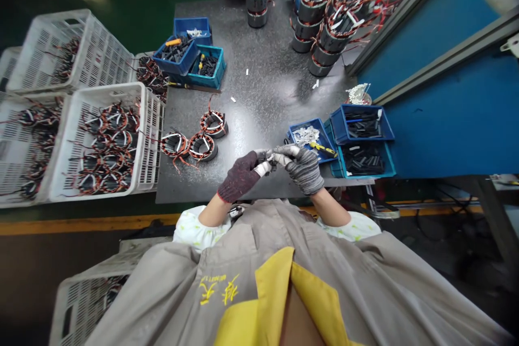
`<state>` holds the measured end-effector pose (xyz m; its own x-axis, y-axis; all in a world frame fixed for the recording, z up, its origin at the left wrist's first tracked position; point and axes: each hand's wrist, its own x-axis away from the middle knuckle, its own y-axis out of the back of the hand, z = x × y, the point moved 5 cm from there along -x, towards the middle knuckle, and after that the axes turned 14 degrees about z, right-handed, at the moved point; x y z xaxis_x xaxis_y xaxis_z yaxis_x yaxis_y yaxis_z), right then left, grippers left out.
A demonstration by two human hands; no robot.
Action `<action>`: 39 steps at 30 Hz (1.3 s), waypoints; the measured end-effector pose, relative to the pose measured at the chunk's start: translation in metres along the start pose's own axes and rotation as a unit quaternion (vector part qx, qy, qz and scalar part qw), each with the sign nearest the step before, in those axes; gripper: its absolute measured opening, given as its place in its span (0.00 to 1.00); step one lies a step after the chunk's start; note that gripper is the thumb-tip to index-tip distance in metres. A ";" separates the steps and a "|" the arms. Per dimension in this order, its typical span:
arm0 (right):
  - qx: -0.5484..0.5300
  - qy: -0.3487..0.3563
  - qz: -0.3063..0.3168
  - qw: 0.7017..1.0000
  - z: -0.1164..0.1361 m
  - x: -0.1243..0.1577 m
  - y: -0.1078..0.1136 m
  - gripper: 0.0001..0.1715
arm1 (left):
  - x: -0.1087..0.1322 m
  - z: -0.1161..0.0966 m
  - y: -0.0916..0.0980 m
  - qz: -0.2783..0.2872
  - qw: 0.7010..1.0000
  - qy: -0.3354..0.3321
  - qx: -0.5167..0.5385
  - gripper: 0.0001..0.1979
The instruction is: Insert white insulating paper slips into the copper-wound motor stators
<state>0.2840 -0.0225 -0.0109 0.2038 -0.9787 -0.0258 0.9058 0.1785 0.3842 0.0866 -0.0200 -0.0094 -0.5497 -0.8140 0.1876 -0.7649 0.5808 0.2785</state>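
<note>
My left hand (pixel 241 175), in a dark maroon glove with white-wrapped fingertips, meets my right hand (pixel 304 168), in a grey striped glove, just above the table's near edge. The fingers of both are closed together around something small and dark, mostly hidden by the fingertips. Left of my hands, three wound motor stators (pixel 203 147) with copper wires and white strips stand on the table. Close to my right hand lies a blue bin (pixel 333 158) of small white pieces, with a yellow-handled tool (pixel 322 148) across it.
Stacked bins of black sleeves (pixel 363 158) stand at the right, more bins (pixel 219 77) at the back left. Stator stacks (pixel 320 57) rise at the back, near co-workers. White crates of stators (pixel 140 173) flank the table (pixel 263 92). A blue panel (pixel 438 113) borders the right.
</note>
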 end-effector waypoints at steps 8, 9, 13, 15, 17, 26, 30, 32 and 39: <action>0.051 0.027 0.022 0.998 0.013 0.010 -0.009 0.13 | -0.001 0.004 -0.001 -0.059 0.988 -0.009 0.140 0.24; 0.059 0.028 0.021 0.998 0.013 0.011 -0.010 0.14 | -0.001 0.004 -0.002 -0.062 0.986 -0.008 0.152 0.25; 0.082 0.040 0.029 0.995 0.016 0.014 -0.013 0.18 | 0.002 0.005 0.001 -0.092 0.982 -0.006 0.166 0.28; 0.079 0.039 0.035 0.996 0.017 0.014 -0.014 0.17 | 0.003 0.005 0.001 -0.102 0.981 -0.003 0.164 0.28; 0.056 0.042 0.036 0.997 0.017 0.012 -0.013 0.15 | 0.004 0.005 -0.001 -0.099 0.980 0.000 0.174 0.28; -0.005 0.043 0.031 0.999 0.008 0.016 -0.012 0.17 | 0.007 0.000 -0.009 -0.083 0.981 0.001 0.176 0.26; 0.007 0.063 0.019 0.998 0.005 0.018 -0.012 0.12 | 0.009 -0.004 -0.008 -0.087 0.986 0.004 0.139 0.26; 0.019 0.067 0.002 0.998 0.005 0.018 -0.011 0.12 | 0.009 -0.004 -0.008 -0.085 0.988 0.007 0.126 0.25; 0.137 0.094 -0.070 0.984 0.009 0.020 -0.007 0.14 | 0.000 -0.001 -0.012 -0.077 0.994 0.008 0.076 0.16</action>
<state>0.2785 -0.0444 -0.0063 0.1724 -0.9509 -0.2569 0.8010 -0.0165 0.5984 0.0959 -0.0273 -0.0120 -0.4170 -0.8929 0.1697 -0.8826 0.4424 0.1591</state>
